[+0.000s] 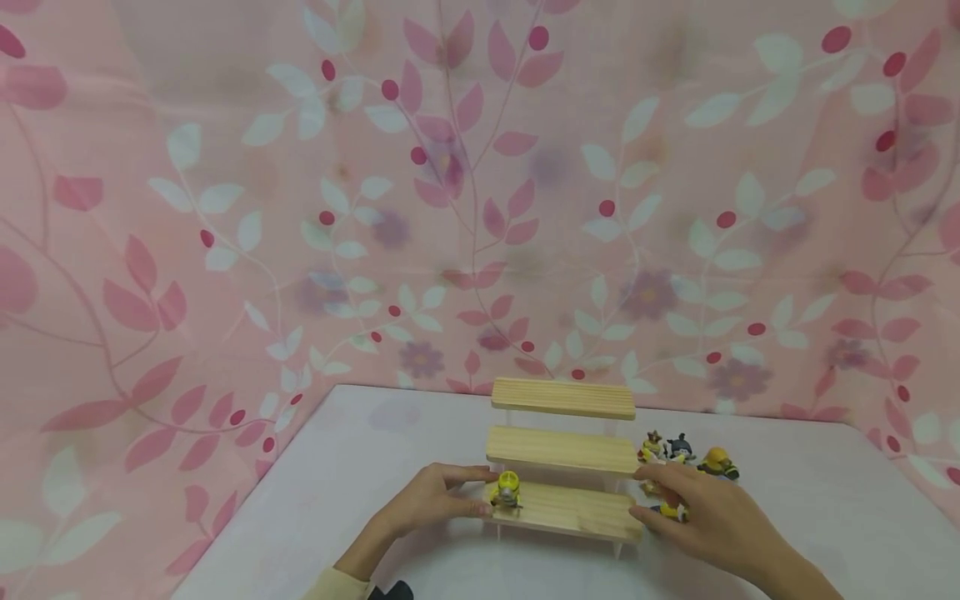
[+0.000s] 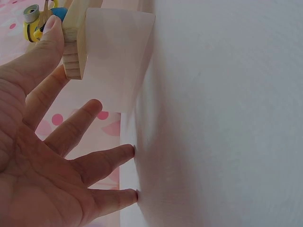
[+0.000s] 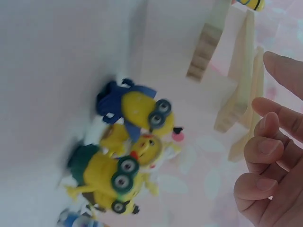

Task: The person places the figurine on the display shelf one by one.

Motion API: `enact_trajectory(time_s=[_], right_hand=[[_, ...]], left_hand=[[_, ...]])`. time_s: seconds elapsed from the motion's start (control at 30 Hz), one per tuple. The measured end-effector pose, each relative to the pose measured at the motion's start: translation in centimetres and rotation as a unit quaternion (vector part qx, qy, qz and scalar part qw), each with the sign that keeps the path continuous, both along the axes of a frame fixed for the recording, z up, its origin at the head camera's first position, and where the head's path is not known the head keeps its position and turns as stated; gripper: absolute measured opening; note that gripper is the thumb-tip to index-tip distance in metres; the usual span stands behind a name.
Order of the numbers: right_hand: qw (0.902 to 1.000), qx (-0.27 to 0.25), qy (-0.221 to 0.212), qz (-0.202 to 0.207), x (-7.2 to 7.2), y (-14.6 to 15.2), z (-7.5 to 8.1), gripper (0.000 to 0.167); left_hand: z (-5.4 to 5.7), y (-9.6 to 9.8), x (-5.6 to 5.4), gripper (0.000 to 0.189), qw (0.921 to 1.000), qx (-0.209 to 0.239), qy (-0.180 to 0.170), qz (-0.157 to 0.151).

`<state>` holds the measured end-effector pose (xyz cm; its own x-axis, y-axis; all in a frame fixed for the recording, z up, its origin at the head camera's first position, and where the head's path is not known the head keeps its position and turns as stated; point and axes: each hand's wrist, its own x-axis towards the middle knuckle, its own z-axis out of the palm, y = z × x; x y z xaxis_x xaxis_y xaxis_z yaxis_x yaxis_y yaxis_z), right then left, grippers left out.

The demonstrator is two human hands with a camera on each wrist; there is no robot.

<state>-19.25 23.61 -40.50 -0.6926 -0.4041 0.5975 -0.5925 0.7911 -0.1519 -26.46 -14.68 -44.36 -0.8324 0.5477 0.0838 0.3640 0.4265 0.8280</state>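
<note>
A three-step display stand [image 1: 562,450] has pale wooden boards on clear side panels. On the left end of its lowest board stands a small yellow minion figure [image 1: 507,490]. My left hand [image 1: 435,502] holds that end between thumb and index finger, the thumb close beside the figure. In the left wrist view its other fingers spread out straight towards the white tabletop [image 2: 227,118]. By the stand's right end, my right hand [image 1: 708,517] hovers with thumb and index finger apart and the other fingers loosely bent. Nothing shows between its fingertips in the right wrist view.
Several more minion figures [image 3: 142,111] stand grouped on the table to the right of the stand, partly hidden behind my right hand in the head view. A pink cloth with a leaf pattern [image 1: 480,208] hangs behind the table and along its sides.
</note>
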Motion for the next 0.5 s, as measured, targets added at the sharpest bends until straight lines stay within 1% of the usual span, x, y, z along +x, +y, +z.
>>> enact_trajectory(time_s=[0.17, 0.37, 0.5], right_hand=[[0.9998, 0.004, 0.017, -0.009, 0.0, 1.0, -0.2, 0.038], [0.9996, -0.007, 0.017, -0.022, 0.0, 2.1, -0.5, 0.041], [0.9993, -0.005, 0.025, -0.027, -0.1, 3.0, -0.6, 0.043]], left_hand=[[0.0, 0.1, 0.0, 0.042, 1.0, 0.001, 0.0, 0.003], [0.0, 0.1, 0.0, 0.041, 1.0, 0.005, -0.006, 0.005], [0.1, 0.1, 0.0, 0.041, 1.0, 0.006, -0.006, 0.004]])
